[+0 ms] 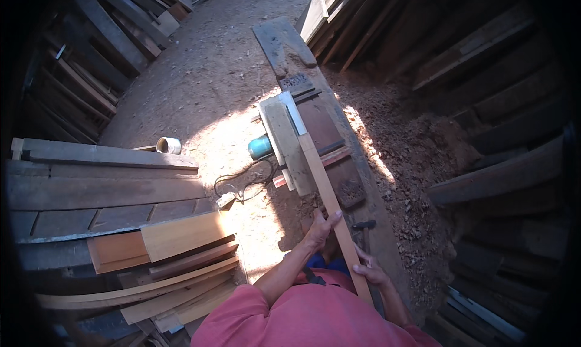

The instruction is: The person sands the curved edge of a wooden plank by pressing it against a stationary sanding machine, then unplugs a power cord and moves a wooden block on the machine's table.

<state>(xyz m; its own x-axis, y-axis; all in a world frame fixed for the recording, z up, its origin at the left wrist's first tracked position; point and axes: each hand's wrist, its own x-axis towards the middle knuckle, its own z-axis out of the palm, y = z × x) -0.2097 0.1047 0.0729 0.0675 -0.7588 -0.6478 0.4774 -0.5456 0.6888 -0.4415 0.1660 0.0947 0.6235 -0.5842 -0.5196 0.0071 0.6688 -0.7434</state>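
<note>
While the left hand (322,227) grips a long, pale, narrow wooden board (345,238) with its thumb on top, the right hand (371,271) holds the board's right edge nearer the body. The board passes between both hands and stretches beyond the left one, alongside a thick grey-brown wooden beam (284,138). A dark-headed hammer (364,225) lies on the worn wooden tabletop (376,205), just beyond the right hand.

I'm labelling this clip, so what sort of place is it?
Probably a woodworking shop: stacked boards at left, what look like wood shavings strewn at right, and a wooden strip in the left hand and right hand.
</note>
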